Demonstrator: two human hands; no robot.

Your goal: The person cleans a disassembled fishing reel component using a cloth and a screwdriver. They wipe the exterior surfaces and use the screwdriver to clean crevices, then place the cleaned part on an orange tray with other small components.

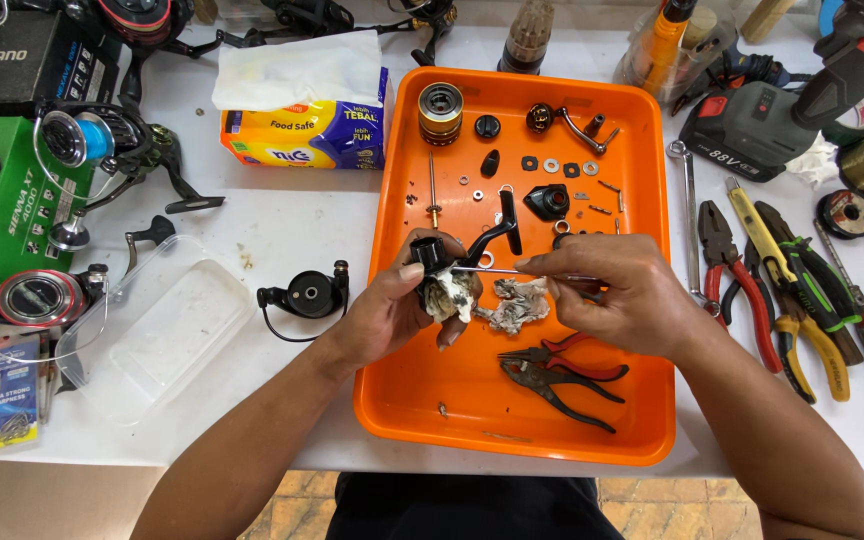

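Both forearms reach in from the near edge over the orange tray (397, 400). Left hand (392, 305) is clenched around a black fishing-reel body (432, 255) with a grimy white tissue (449, 295) pressed against it, held above the tray's middle. Right hand (617, 290) pinches a thin metal tool (497, 269), perhaps a pick or small screwdriver, its tip touching the reel body. A second soiled tissue wad (517, 305) lies just beside the fingers. Red-handled pliers (562, 372) rest on the tray nearer the person; small reel parts are scattered at its far end.
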